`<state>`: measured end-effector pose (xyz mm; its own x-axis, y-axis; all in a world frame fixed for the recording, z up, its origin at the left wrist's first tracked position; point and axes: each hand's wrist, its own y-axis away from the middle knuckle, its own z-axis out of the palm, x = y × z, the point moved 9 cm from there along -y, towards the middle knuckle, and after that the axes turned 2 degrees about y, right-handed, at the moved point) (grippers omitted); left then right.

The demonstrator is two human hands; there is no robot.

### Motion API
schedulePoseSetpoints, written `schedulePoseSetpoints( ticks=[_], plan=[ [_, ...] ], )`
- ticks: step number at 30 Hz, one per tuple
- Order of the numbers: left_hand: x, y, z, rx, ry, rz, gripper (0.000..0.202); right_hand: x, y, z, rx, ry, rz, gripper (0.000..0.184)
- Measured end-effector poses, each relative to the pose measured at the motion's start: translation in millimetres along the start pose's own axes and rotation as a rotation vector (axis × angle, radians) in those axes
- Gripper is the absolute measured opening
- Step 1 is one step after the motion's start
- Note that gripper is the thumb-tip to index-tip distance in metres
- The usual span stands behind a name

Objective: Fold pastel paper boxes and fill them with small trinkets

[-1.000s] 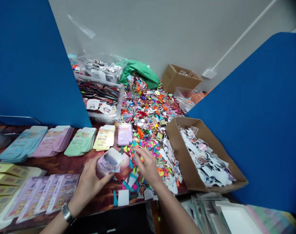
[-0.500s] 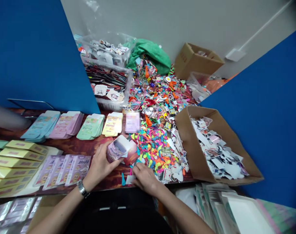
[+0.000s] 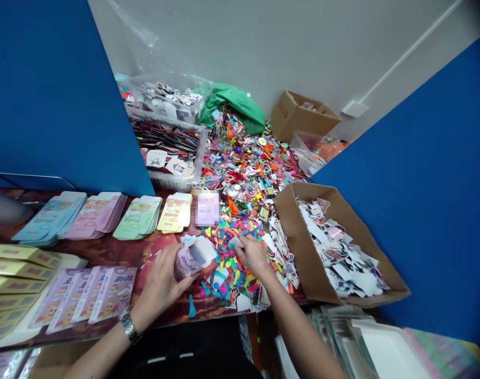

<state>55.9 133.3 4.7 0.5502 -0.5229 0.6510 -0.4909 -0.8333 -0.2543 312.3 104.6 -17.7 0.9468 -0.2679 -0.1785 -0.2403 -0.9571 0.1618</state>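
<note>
My left hand, with a watch on its wrist, is wrapped round a small open purple paper box held just above the wooden table. My right hand hovers over a heap of bright little balloons, its fingers pinched on a small white card just right of the box mouth.
Fanned stacks of flat pastel boxes lie along the back left, purple and yellow ones nearer. A cardboard box of white cut-outs stands right. Clear bins, a green bag and blue dividers lie beyond.
My right hand left the table's near edge, where it took up a white card, and rose toward the box mouth over the balloon heap. My left hand kept hold of the purple box.
</note>
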Motion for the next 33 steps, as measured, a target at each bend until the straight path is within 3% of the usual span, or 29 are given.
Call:
schedulePoseSetpoints(
  ticks=[5,9,14,17,20,23,25,29,33],
  plan=[
    [-2,-1,11.1,0.002,-0.035,-0.022,0.059,-11,11,-36,0.103,-0.157,-0.122,0.018],
    [8,-7,26.9,-0.021,-0.039,0.024,0.059,-39,20,-57,0.068,-0.433,-0.204,0.025],
    [16,-7,35.3,-0.043,-0.035,0.052,0.064,-84,27,-45,0.002,-0.39,-0.359,0.007],
    [13,-3,36.4,-0.042,-0.046,0.044,0.064,-90,31,-45,0.116,-0.428,-0.372,0.025],
    [8,-1,37.5,-0.024,-0.027,0.034,0.064,-98,39,-44,0.189,-0.388,-0.443,0.021],
    [7,-1,38.8,-0.019,0.012,0.039,0.063,-106,42,-43,0.17,-0.371,-0.568,0.022],
    [4,-2,39.5,-0.031,0.031,0.022,0.061,-93,30,-49,0.184,-0.461,-0.526,0.022],
    [-1,-3,39.4,-0.049,0.049,-0.024,0.061,-20,-31,-42,0.196,-0.306,-0.04,0.029],
    [-3,-1,40.4,-0.039,0.047,-0.029,0.062,28,-86,-28,0.212,-0.155,0.216,0.055]
  ],
)
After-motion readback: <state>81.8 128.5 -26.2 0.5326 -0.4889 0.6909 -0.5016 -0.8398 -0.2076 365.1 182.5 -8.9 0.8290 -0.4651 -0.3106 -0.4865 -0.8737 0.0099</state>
